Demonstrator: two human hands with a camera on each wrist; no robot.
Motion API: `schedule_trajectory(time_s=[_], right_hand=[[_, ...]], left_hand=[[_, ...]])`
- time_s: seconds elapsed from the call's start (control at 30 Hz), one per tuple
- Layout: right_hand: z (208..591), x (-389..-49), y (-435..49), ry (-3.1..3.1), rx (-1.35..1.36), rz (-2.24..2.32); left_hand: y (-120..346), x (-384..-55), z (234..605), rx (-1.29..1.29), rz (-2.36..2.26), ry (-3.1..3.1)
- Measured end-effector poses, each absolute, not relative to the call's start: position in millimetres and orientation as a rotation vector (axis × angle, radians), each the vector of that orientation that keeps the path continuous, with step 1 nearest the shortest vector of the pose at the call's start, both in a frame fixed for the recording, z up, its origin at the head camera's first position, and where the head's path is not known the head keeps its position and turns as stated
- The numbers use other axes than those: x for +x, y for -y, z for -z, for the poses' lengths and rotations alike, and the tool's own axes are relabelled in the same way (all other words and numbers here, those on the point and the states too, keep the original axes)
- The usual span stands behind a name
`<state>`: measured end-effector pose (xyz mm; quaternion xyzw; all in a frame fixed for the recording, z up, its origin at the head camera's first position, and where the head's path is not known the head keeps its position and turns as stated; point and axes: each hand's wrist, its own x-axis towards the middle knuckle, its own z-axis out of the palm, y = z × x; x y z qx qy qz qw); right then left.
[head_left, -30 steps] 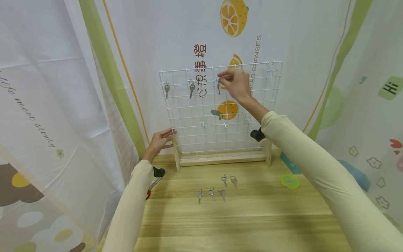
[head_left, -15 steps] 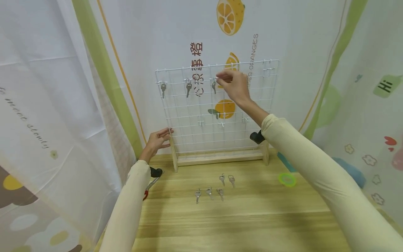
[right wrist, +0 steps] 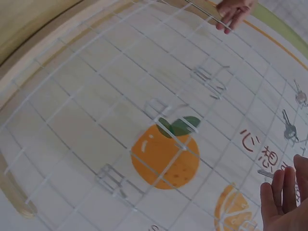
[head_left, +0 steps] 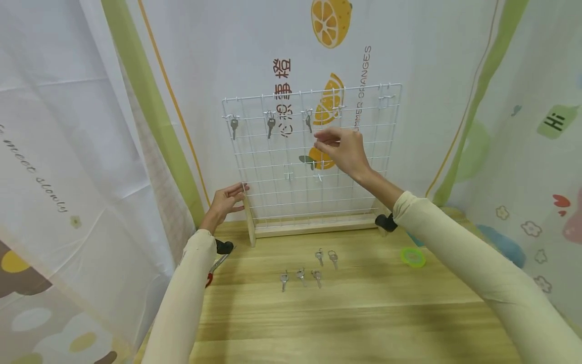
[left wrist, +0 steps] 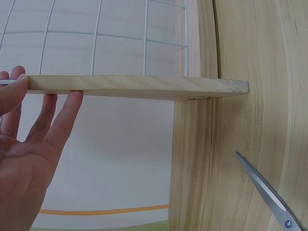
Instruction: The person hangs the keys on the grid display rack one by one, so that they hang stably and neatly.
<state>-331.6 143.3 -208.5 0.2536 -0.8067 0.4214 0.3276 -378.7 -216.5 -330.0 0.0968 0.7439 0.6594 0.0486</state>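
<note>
A white wire grid rack stands on the table in a wooden stand. Along its upper hooks hang a left key, a middle key and a right key. My left hand holds the rack's left edge; in the left wrist view its thumb and fingers sit around the top of the wooden upright. Just below the right hanging key is my right hand, fingers loosely bent, with nothing visible between them. Several loose keys with rings lie on the table before the rack.
Red-handled scissors lie at the table's left side. To the right are a yellow-green disc and a blue object. More white hooks sit lower on the grid. A printed curtain surrounds the table.
My right hand has let go of the right hanging key and moved down from the upper hooks. That key hangs by itself. My left hand stays on the rack's edge.
</note>
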Motion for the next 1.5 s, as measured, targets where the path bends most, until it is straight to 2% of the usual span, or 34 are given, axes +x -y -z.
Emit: schedule_trajectory(time_s=[1.07, 1.5], right_hand=[[365, -324, -172, 2.507, 0.655, -1.099], [416, -329, -183, 2.543, 0.676, -1.094]], left_hand=[[218, -385, 328, 0.246, -2.010, -2.263], [220, -398, 347, 0.267, -2.008, -2.336]])
